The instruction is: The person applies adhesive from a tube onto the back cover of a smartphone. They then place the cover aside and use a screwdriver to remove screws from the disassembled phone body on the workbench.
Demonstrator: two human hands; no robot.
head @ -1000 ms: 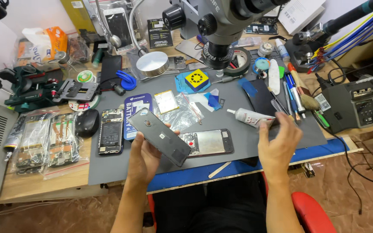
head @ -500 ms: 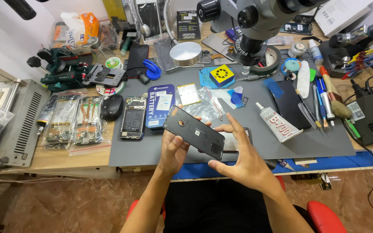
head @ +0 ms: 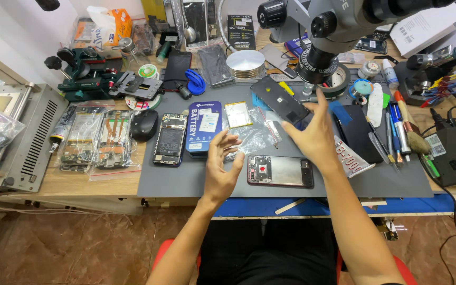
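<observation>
Right hand [head: 315,134]: fingers closed on the lower end of a dark phone back cover [head: 279,98], thumb under, fingertips over. Cover held tilted, clear of the grey work mat [head: 386,182], its far end just beneath the microscope head [head: 323,50]. Left hand [head: 221,166]: spread, fingers apart, holding nothing, hovering below and to the near side of the grip.

Handling, as a judgement:
- Hold by the edges only; keep fingertips off the inner face, where adhesive residue or contacts may sit.
- Keep the cover level enough that it cannot slide out of the pinch.
- Bring the free hand under the unsupported end before turning the part.
- Keep the raised end off the microscope's ring light.

Materials and shapes:
- Back cover: thin rigid slab, rounded corners, matte black, small cut-outs near one end; likely light and slightly flexible.
- Directly below the grip: crinkled clear plastic bags [head: 257,134], glossy and slippery.
- Nearer the body from the grip: an opened phone chassis [head: 281,171], red-rimmed, with a bare metallic inner plate.
- Beyond the free hand: a flat yellowish battery cell [head: 238,114] and a blue battery box [head: 204,126].
- Outboard of the grip: a soft glue tube [head: 352,155], partly under the wrist.
</observation>
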